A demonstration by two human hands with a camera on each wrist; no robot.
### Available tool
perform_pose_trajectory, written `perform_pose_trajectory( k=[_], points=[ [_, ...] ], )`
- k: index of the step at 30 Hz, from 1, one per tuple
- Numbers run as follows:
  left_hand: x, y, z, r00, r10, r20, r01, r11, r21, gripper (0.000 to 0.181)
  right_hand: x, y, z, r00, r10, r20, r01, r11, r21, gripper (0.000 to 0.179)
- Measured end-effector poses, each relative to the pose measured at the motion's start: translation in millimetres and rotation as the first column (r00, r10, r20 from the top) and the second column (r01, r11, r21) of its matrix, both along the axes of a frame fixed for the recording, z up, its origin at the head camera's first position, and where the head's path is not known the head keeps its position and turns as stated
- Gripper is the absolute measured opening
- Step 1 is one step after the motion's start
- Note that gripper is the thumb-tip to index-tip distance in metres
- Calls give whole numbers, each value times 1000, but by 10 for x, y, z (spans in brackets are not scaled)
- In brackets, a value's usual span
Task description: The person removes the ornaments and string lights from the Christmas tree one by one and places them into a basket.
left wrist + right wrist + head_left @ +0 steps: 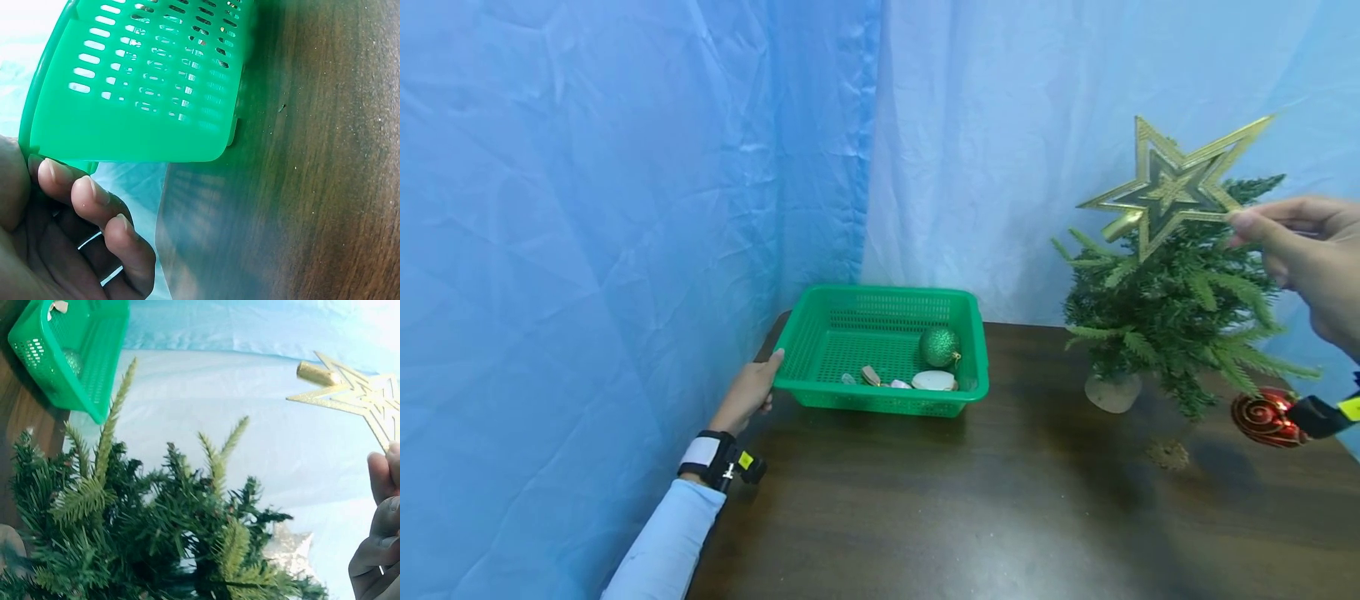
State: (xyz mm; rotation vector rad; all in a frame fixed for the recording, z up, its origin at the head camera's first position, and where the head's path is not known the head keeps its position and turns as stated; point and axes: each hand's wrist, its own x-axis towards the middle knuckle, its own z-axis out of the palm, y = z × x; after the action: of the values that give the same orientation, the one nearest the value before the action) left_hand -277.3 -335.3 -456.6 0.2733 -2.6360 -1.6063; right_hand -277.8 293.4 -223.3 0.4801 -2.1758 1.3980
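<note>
My right hand (1318,258) pinches one point of a gold star tree topper (1176,187) between thumb and fingers. The star is held up in front of the top of a small artificial Christmas tree (1172,317). Its short gold socket (317,374) sticks out from the star, apart from the branches in the right wrist view. At the left, my left hand (748,392) grips the rim of a green plastic basket (880,398) near its front left corner. The thumb lies on the rim and the fingers (94,194) curl beneath it.
Inside the basket lie a glittery green ball (939,346), a white oval piece (933,381) and several small items. A red ball ornament (1266,417) is at the tree's lower right. A silvery star (290,550) shows among the branches. Blue curtains (587,208) surround the dark wooden table (925,508).
</note>
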Motion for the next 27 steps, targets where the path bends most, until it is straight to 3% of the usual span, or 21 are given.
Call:
perform_pose_trajectory(
  k=[7,13,22,27],
  points=[
    [1,3,-12,1000,-1,-6,1,1000,-6,61,66,-71,-43,992,-89,87,80,991,104,6],
    [6,5,-15,1000,8,-3,-8,1000,-8,62,103,-92,-86,980,-148,136,118,971,207,13],
    [8,4,-8,1000,7,-5,-7,1000,-6,62,15,-185,-170,996,-4,94,-5,995,97,21],
    [9,3,-14,1000,5,-1,-5,1000,-2,60,3,-229,-207,993,24,117,-36,995,94,25]
  ],
)
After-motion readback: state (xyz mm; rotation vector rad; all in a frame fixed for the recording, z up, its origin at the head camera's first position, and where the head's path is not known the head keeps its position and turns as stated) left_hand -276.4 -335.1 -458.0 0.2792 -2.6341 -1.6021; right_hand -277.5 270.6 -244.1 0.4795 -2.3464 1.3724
